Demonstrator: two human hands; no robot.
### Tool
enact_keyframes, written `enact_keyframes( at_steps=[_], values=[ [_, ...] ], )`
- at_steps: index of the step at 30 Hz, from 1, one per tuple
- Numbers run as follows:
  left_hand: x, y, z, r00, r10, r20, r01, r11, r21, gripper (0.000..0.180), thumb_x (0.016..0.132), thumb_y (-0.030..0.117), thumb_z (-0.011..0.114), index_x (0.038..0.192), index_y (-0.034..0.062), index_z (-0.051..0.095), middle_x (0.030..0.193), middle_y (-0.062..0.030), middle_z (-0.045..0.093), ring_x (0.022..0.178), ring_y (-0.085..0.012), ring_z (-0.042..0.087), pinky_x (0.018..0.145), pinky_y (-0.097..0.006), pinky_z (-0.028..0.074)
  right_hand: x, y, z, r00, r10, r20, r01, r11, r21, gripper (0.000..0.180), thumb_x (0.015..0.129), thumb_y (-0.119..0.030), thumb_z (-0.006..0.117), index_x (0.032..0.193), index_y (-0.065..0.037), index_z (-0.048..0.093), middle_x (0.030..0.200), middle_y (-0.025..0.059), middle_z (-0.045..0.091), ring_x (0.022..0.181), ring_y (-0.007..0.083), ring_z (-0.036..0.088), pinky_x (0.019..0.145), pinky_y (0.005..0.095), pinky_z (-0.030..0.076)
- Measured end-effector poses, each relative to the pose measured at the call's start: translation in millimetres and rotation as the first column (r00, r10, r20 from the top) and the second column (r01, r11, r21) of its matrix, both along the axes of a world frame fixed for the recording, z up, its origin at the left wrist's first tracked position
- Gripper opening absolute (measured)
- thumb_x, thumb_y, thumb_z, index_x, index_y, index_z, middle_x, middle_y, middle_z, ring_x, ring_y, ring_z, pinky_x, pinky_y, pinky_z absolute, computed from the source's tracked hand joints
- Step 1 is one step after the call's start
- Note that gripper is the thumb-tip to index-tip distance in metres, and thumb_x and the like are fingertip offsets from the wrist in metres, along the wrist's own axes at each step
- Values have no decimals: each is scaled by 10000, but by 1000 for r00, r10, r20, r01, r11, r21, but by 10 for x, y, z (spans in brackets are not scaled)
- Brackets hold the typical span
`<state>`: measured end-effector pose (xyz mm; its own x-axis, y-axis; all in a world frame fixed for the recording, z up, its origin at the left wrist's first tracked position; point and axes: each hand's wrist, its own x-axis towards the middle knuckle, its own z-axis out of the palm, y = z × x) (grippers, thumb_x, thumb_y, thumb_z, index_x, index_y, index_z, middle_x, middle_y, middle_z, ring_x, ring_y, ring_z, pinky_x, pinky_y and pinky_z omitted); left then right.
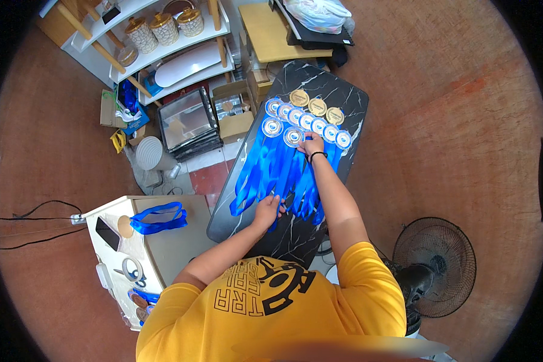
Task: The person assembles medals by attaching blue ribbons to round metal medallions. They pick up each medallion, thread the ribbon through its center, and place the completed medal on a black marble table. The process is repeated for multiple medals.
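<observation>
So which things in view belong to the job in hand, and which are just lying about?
Seemingly part of the job:
white-and-blue medals, at the right hand
gold medals
blue ribbons, by the left hand
black table under them

Apparently just lying about:
fan
phone
jars on the shelf
cardboard box
plastic bag

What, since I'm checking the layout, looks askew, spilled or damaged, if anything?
Nothing looks spilled or plainly damaged. Only the blue ribbons look untidy: they overlap unevenly on the black table, while their medals lie in fairly neat rows.
</observation>
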<state>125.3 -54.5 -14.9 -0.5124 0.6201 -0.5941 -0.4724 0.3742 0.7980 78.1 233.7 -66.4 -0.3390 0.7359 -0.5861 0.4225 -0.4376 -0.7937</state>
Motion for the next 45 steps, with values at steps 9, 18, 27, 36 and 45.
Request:
enact_keyframes(
  at_steps=[9,18,27,36,45],
  values=[
    [10,62,-45,1000,15,-17,-15,1000,-15,346,1031,317,490,993,16,657,718,-65,666,565,-123,570,559,-280,462,-55,39,-114,998,10,54,-14,998,64,384,755,109,730,1085,-58,624,952,137,679,731,246,708,526,328,616],
    [2,81,-49,1000,4,-17,-5,1000,-26,362,1037,341,480,1002,23,650,727,-52,654,585,-124,563,573,-269,451,-71,12,-96,993,16,114,-32,990,137,361,745,98,737,1049,-77,649,951,131,694,703,251,718,518,336,610],
    [-27,100,-101,1000,17,2,-17,998,-65,347,1028,324,496,971,24,662,711,-67,672,552,-116,566,546,-271,455,-41,-71,-15,961,56,271,-158,914,373,338,704,-17,776,997,-84,622,872,173,710,634,283,715,574,391,564],
    [-4,30,-361,993,-119,-11,116,984,-135,399,1029,373,491,921,29,659,739,-70,682,621,-152,604,605,-286,459,-214,-281,271,901,88,426,-360,699,618,282,747,-119,690,1023,-66,660,1087,226,625,1007,393,623,869,470,509],
    [-85,-46,-379,990,-123,73,133,979,-157,397,1020,366,516,873,29,666,748,-80,698,647,-162,628,614,-311,467,-710,-398,319,808,224,544,-557,592,583,471,723,-375,825,1025,-45,678,1093,196,622,982,363,624,855,450,518]
  ],
)
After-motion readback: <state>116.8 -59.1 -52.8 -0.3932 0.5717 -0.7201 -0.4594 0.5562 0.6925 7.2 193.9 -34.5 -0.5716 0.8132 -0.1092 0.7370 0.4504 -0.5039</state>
